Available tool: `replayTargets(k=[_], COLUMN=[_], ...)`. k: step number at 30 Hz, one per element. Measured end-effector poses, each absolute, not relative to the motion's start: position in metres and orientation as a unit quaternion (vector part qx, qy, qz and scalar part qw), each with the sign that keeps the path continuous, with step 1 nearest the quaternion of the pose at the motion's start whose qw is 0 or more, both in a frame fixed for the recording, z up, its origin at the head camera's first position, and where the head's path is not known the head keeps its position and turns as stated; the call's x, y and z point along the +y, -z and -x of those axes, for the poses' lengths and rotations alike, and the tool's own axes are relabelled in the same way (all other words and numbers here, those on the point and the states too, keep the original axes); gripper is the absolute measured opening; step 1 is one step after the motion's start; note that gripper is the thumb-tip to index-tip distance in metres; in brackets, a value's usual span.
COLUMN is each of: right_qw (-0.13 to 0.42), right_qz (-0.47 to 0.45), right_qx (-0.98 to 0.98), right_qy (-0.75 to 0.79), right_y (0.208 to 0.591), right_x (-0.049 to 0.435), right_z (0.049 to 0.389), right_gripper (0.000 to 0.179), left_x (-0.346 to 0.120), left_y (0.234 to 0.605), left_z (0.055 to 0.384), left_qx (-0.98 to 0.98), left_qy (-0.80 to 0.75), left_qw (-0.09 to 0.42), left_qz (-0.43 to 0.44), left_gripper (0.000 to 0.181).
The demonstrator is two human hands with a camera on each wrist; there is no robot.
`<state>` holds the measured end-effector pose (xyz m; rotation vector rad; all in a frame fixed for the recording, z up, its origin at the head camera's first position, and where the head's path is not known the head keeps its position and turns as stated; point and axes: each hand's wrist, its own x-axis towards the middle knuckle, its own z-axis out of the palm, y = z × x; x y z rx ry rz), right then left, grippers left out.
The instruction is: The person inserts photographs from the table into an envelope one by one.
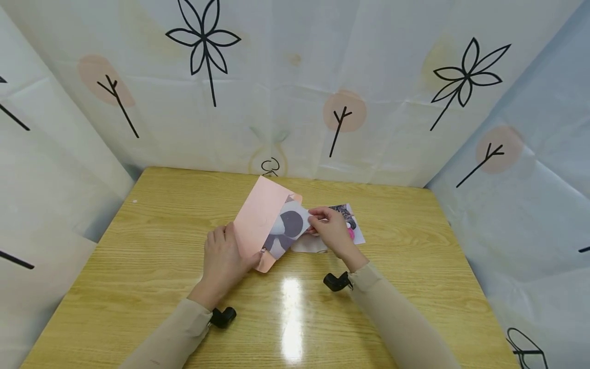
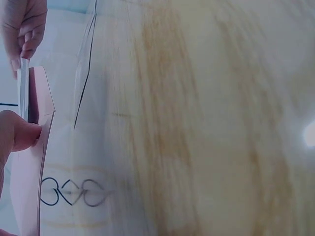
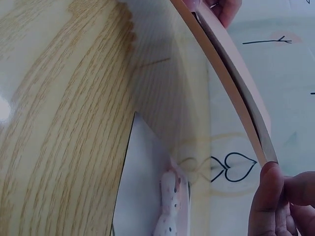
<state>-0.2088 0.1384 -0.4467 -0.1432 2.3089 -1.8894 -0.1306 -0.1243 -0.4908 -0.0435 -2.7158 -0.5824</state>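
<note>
My left hand (image 1: 223, 256) grips a pink envelope (image 1: 260, 212) along its lower left side, the thumb near the open mouth. A printed picture card (image 1: 285, 228) with grey and white shapes sits partly inside the envelope and sticks out to the right. Its outer corner is pinched between the thumb and fingers of my right hand (image 1: 333, 230). In the right wrist view the envelope (image 3: 231, 81) stands raised above the table, seen edge-on. Beneath and beside my right hand lie other picture prints (image 1: 356, 230), partly hidden by the hand.
The wooden table (image 1: 152, 241) ends at a hanging white cloth (image 1: 276, 66) with plant drawings behind and at both sides. A black camera (image 1: 223, 318) is strapped at my left wrist, another black camera (image 1: 337, 282) at my right. Light reflects off the tabletop in front.
</note>
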Motion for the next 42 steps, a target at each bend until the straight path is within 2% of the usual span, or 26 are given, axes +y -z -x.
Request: replayTargets(k=[10, 16, 21, 30, 33, 42], right_qw=[0.101, 0.085, 0.079, 0.072, 0.069, 0.043], right_qz=[0.041, 0.036, 0.050, 0.029, 0.025, -0.011], right_qx=[0.779, 0.740, 0.759, 0.771, 0.766, 0.740], right_qy=[0.618, 0.666, 0.644, 0.632, 0.639, 0.671], right_y=[0.413, 0.436, 0.450, 0.438, 0.434, 0.460], right_x=[0.126, 0.121, 0.116, 0.106, 0.102, 0.089], right_z=[0.202, 0.209, 0.207, 0.204, 0.204, 0.218], right_gripper=[0.033, 0.036, 0.039, 0.043, 0.041, 0.033], left_x=[-0.118, -0.118, -0.119, -0.120, -0.120, -0.119], left_y=[0.492, 0.494, 0.492, 0.491, 0.490, 0.486], left_z=[0.131, 0.132, 0.133, 0.133, 0.132, 0.129], left_qx=[-0.964, -0.963, -0.963, -0.962, -0.962, -0.965], left_qy=[0.200, 0.198, 0.192, 0.193, 0.194, 0.197], left_qw=[0.175, 0.180, 0.189, 0.190, 0.190, 0.173], left_qz=[0.027, 0.025, 0.019, 0.023, 0.025, 0.018], left_gripper=[0.102, 0.102, 0.101, 0.101, 0.101, 0.104])
